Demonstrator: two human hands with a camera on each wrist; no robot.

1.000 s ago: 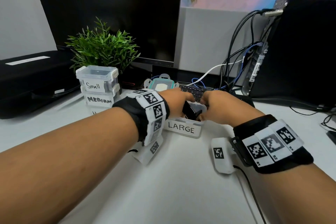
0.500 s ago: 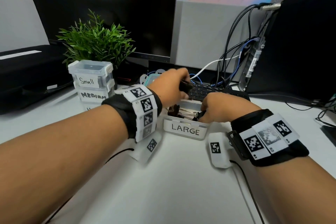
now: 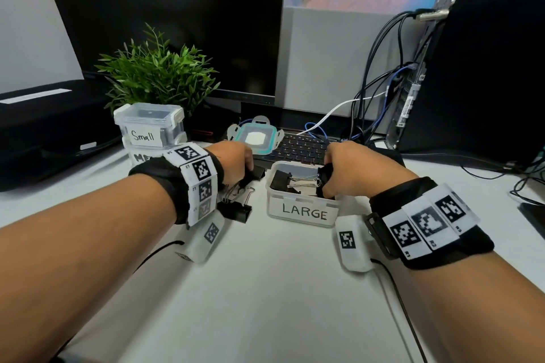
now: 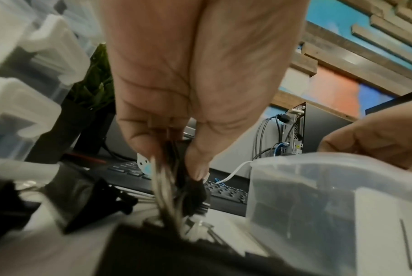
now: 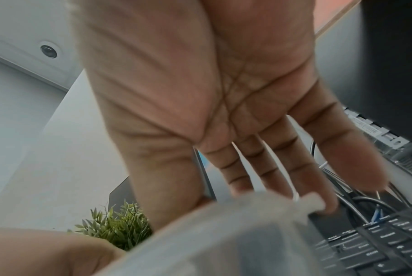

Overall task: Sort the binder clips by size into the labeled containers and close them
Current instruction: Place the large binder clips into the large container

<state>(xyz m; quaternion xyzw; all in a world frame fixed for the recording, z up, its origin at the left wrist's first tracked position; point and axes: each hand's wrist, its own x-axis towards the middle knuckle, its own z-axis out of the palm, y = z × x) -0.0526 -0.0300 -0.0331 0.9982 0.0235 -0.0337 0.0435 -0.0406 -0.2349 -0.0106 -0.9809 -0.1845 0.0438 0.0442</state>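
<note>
The open LARGE container [image 3: 303,212] stands mid-table with several black binder clips [image 3: 283,181] inside. My left hand [image 3: 236,162] is just left of it and pinches a black binder clip [image 3: 254,175] between thumb and fingers; the left wrist view shows that clip [image 4: 193,190] and its wire handles hanging from the fingertips. More large clips [image 3: 236,211] lie on the table under that hand. My right hand [image 3: 348,168] reaches over the container's right rim with straight fingers [image 5: 266,164], touching a black clip [image 3: 324,174] inside.
The Small container [image 3: 147,127] sits closed on the Medium one [image 3: 138,156] at the left, before a potted plant [image 3: 159,76]. A teal-edged lid [image 3: 253,138] lies by the keyboard [image 3: 300,150]. A computer tower [image 3: 486,74] with cables stands at the right.
Both hands were at the LARGE container. My left hand rose with a black clip, then moved left and down beside the container. The right hand stayed at the container.
</note>
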